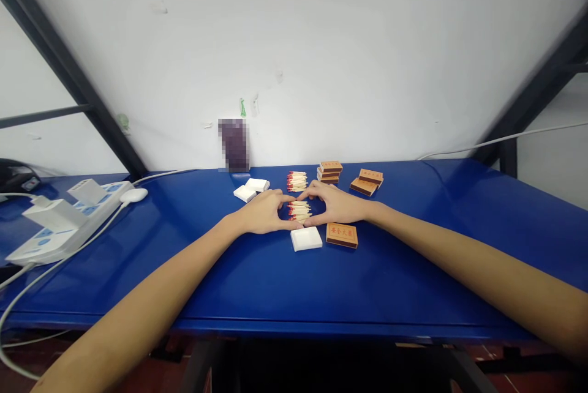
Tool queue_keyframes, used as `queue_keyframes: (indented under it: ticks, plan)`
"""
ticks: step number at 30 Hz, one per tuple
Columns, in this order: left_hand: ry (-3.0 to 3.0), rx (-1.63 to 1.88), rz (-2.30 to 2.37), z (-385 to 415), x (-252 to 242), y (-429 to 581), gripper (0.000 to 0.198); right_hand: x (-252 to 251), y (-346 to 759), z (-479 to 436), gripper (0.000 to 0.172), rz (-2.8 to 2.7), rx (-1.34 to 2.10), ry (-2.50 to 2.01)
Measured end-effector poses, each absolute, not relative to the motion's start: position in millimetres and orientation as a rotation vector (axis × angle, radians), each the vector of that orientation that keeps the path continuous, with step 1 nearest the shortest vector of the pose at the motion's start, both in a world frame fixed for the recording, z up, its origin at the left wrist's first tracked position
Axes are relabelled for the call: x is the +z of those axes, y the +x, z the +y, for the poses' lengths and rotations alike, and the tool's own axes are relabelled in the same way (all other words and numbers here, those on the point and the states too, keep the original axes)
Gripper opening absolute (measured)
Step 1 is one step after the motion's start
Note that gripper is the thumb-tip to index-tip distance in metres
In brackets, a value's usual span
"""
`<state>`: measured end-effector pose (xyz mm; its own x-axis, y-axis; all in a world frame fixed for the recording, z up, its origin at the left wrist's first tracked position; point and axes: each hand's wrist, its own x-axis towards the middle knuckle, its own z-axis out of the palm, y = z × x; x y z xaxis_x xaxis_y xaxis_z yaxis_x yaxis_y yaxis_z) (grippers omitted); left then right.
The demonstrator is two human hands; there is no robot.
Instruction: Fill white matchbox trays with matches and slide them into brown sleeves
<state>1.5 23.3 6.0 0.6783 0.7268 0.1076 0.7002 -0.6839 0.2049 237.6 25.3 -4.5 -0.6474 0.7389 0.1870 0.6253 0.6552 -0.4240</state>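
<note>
A small pile of red-headed matches lies on the blue table, enclosed between my two hands. My left hand curves its thumb and forefinger round the pile's red-headed end. From the other side, the thumb and forefinger of my right hand close round the plain ends, the fingertips of both hands nearly meeting. Just behind lies a second pile of matches. In front of the fingers sits a white matchbox tray, beside an orange matchbox sleeve with red characters.
Two more white trays lie left of the piles. Several orange matchboxes are stacked at the back, with a further group to their right. A power strip with plugs and cables occupies the table's left. Behind stands a white wall.
</note>
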Motion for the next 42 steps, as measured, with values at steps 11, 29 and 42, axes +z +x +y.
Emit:
queue_keyframes:
  ticks: [11,29,42]
  plan:
    - [2.680,0.461,1.204,25.8,-2.7,4.6,0.053,-9.0,236.1,27.8,0.042,-2.389,0.511,-1.092]
    - [2.756,0.570,1.067,22.8,-3.4,10.9,0.027,-16.3,239.7,23.5,0.033,-2.349,0.353,-0.887]
    - [2.749,0.651,1.024,25.6,-9.2,14.8,0.020,-9.7,230.7,15.7,0.024,-2.246,0.641,-0.906]
